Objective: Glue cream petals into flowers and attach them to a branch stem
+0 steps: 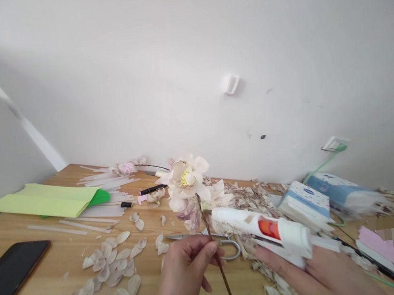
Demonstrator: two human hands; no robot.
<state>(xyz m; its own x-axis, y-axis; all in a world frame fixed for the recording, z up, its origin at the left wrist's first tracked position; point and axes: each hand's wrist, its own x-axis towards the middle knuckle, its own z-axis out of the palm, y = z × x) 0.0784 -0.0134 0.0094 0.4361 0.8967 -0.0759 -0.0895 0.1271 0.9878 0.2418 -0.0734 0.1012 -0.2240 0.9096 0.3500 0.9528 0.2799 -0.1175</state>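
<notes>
My left hand (185, 271) pinches the thin brown stem (225, 280) of a flower branch between thumb and fingers. At its top are pale, cream petals around a yellow centre, the open flower (188, 179), with purplish petals below. From the right, my right hand (316, 271) grips a white hot glue gun (242, 219) with an orange patch. Its nozzle is at the stem just under the blossom; whether it touches is unclear. Behind my left hand lie scissors (234, 248), partly hidden. Loose dried petals (106, 261) are scattered to the left of that hand.
A phone (14, 270) lies at the left, near folded yellow-green paper (45, 199) and translucent sticks (56, 229). A black marker (152, 190) is behind. Heaped petals (251, 193), tissue packs (306, 201) and a wall socket (335, 144) with a green cord are at the right.
</notes>
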